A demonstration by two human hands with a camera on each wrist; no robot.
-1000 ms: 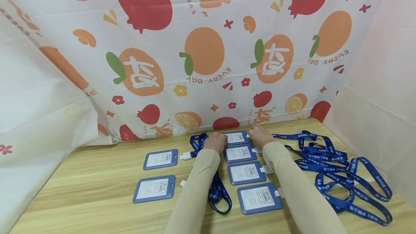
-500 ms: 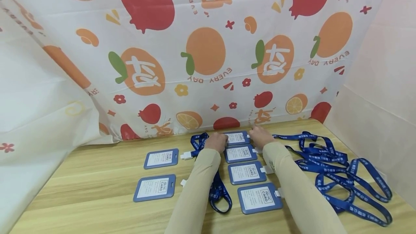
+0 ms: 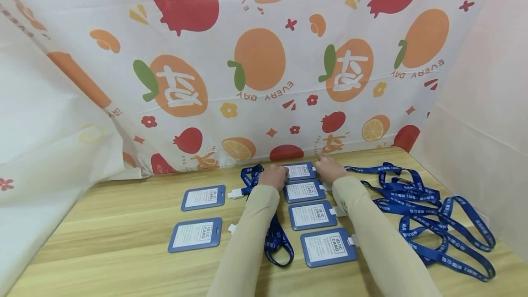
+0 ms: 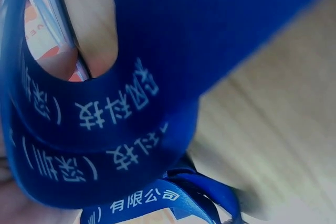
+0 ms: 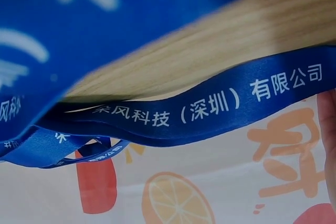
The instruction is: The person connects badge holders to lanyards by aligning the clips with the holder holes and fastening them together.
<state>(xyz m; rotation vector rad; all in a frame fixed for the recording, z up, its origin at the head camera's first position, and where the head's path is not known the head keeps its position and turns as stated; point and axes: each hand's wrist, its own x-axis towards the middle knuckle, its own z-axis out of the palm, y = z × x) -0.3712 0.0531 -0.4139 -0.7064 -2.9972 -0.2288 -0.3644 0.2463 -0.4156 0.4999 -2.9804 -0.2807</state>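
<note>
In the head view, my left hand (image 3: 273,176) is at the left edge of the farthest blue ID card holder (image 3: 301,171), fingertips pinching that edge. The left wrist view has a finger and thumb (image 4: 94,30) meeting at a thin dark edge behind looped lanyard (image 4: 115,114). My right hand (image 3: 331,170) is at the same holder's slotted right end, holding the lanyard by its white clip; the hand mostly covers the clip. In the right wrist view, blue lanyard (image 5: 210,103) runs toward this hand at the right edge. Three more holders (image 3: 304,190) lie in a column nearer me, white clips at their right ends.
Two card holders (image 3: 203,197) lie apart on the left. Beside them are white clips (image 3: 236,193) and blue lanyards (image 3: 277,242), partly under my left arm. Several lanyards (image 3: 429,223) spread over the right side of the wooden table (image 3: 103,242). A fruit-print cloth (image 3: 222,58) hangs behind.
The head view has shifted slightly, so everything sits a little higher in the picture. Both hands stay at the farthest card holder, with no other clear movement.
</note>
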